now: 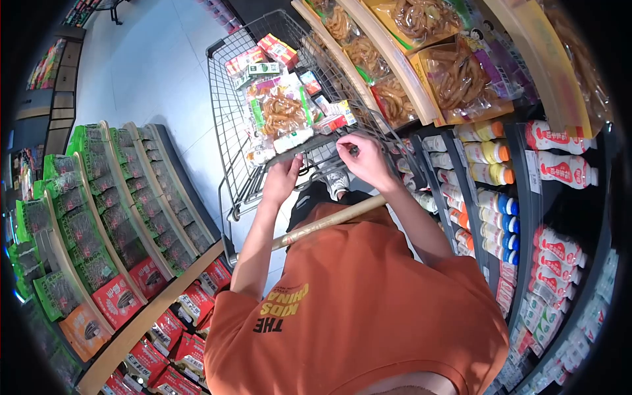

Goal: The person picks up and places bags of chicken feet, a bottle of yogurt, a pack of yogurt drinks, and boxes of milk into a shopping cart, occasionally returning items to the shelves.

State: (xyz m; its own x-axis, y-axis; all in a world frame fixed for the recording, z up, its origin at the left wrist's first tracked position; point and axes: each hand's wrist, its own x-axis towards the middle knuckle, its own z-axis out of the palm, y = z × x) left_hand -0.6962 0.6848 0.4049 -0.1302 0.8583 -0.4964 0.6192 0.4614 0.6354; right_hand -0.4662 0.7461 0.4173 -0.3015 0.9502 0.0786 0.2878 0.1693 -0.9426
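My left hand (pixel 283 179) is closed at the near side of a wire shopping cart (pixel 219 99), its thumb by the dark inner panel; what it grips is hidden. To the right, my right hand (pixel 362 156) has its fingers curled in a loop towards the thumb, with nothing visible in them. Just beyond both hands, inside the cart, lie a clear-windowed bag of brown food (pixel 283 113), a white wrapped item (pixel 293 139), a green and white box (pixel 263 68) and red and yellow packs (pixel 278 50). The cart's handle bar (pixel 329 220) crosses under my forearms.
Shelves of green packets (pixel 89 204) and red packets (pixel 148 359) stand at the left. On the right are bagged brown snacks (pixel 454 76) above bottles with orange caps (pixel 487 153) and red-labelled white bottles (pixel 559 168). Pale floor (pixel 155 59) shows beyond the cart's left side.
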